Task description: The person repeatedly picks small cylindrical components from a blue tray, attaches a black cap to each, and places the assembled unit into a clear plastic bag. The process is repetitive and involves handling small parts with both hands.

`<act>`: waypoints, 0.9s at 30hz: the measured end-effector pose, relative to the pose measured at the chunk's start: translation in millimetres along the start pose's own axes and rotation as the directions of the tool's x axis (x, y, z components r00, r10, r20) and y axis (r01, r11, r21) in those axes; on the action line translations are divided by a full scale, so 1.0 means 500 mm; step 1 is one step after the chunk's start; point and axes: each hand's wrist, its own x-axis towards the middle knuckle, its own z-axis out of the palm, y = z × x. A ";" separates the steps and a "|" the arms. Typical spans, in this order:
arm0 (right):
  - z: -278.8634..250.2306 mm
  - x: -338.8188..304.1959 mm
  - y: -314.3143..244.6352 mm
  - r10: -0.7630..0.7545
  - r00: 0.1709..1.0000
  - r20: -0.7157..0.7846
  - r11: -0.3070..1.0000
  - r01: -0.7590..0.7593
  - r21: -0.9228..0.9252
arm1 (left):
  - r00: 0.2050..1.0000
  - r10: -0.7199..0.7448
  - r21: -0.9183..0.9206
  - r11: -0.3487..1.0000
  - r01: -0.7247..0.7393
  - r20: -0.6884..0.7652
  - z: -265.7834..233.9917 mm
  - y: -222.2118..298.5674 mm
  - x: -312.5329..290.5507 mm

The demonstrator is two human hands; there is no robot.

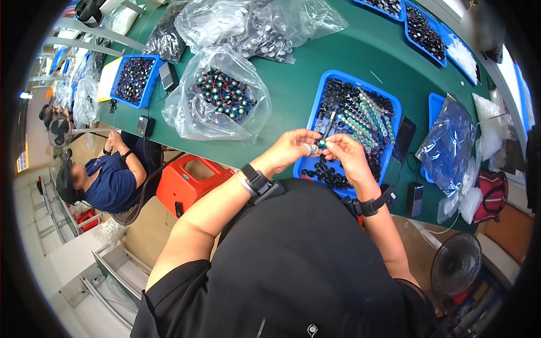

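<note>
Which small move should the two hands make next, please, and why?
Perhaps press gently with the right hand while the left hand steadies the small part: both hands pinch it above the blue tray, so a slip would likely drop it among the loose black pieces. Its details are too small to tell.

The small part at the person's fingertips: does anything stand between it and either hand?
Nothing visible does. The left hand and right hand meet and pinch the small part directly above the blue tray; its finer details are too small to make out.
</note>
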 end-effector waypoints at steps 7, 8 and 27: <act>0.009 0.004 0.001 -0.005 1.000 -0.025 0.993 0.002 -0.120 | 1.000 0.014 0.068 0.998 -0.016 0.026 -0.005 -0.004 0.001; 0.009 0.006 0.005 -0.010 1.000 -0.029 0.990 0.006 -0.143 | 0.999 0.012 0.071 0.997 -0.015 0.032 -0.007 -0.006 0.002; 0.043 0.025 0.038 -0.058 0.998 -0.017 0.920 0.047 -0.390 | 0.974 0.051 0.212 0.977 -0.003 -0.221 -0.005 -0.052 0.022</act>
